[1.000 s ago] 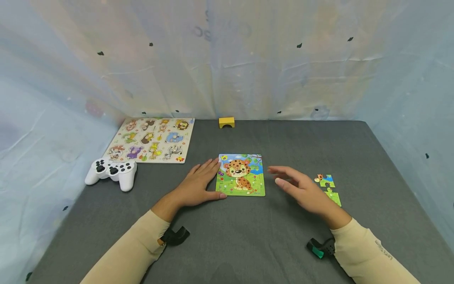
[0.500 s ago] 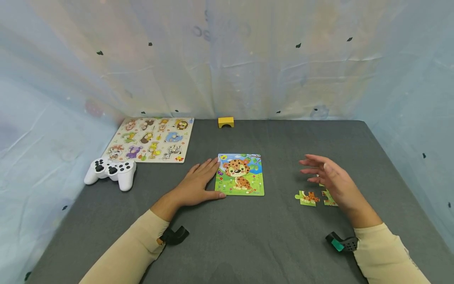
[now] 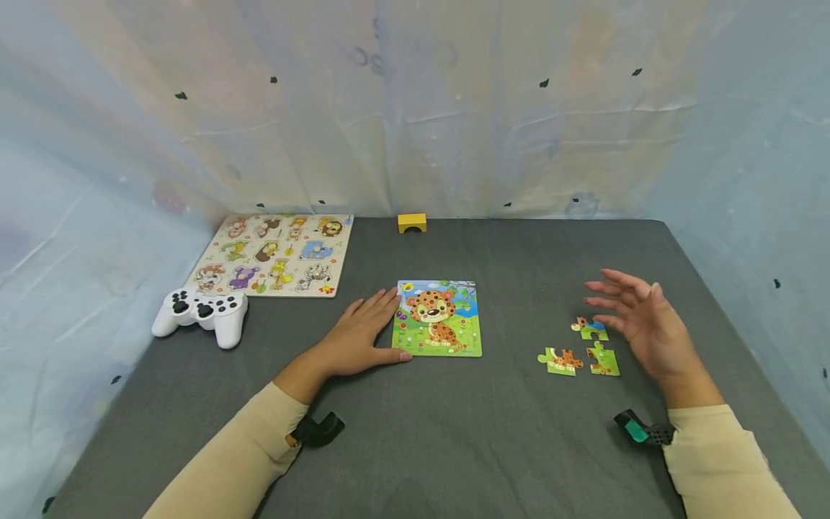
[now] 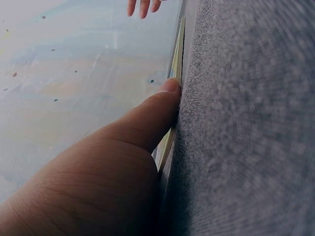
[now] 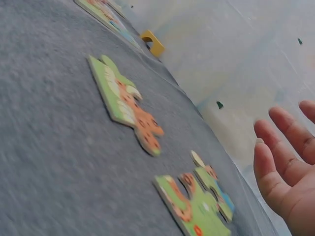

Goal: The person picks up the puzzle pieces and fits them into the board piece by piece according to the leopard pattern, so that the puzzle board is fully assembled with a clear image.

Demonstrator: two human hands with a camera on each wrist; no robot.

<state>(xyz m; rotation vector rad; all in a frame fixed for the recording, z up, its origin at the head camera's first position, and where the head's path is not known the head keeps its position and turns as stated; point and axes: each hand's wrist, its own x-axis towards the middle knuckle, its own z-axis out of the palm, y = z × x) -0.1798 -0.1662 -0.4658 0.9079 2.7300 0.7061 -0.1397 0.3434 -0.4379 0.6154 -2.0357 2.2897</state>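
A square leopard puzzle board (image 3: 447, 328) lies on the grey cloth in the middle of the head view. My left hand (image 3: 357, 339) rests flat at its left side, fingers straight, fingertips and thumb right at the edge. In the left wrist view the thumb (image 4: 147, 115) lies against the thin board (image 4: 177, 56). Over on the right, my right hand (image 3: 651, 328) is raised above the cloth, palm turned inward, fingers loosely bent and holding nothing. Just left of it lie three loose jigsaw pieces: an orange-spotted one (image 3: 560, 361), a green one (image 3: 604, 359) and a blue-green one (image 3: 590, 328).
At the back left lies an animal peg board (image 3: 272, 256), with a white game controller (image 3: 201, 315) at its near corner. A yellow arch block (image 3: 412, 223) stands at the table's back edge. Plastic sheeting (image 3: 415, 108) hangs behind and along both sides.
My right hand has moved away from the leopard board to the right, past the loose jigsaw pieces, uncovering them. The left hand has stayed by the board.
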